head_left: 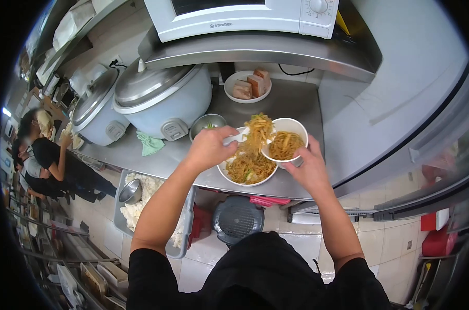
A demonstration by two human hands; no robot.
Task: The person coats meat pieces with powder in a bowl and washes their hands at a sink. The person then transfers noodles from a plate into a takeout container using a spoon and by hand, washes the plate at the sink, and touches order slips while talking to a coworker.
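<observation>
Two white vessels before us contain noodles [251, 168], thin, golden-brown and tangled, with some pale green pieces among them. The wide bowl [221, 169] is on the steel counter [301, 98]; the deeper cup [291, 125], a little tilted, is at its edge, gripped firmly by its side in our right hand [308, 164]. Our left hand [212, 149] has its fingers closed on a white utensil [240, 135], beside which one loose clump stands higher.

L fingers [227, 131] gripping white utensil [240, 136], noodle clump [259, 128] at end, R fingers [300, 153] w/ white tub [292, 125], noodle bowl [222, 171] below
</observation>
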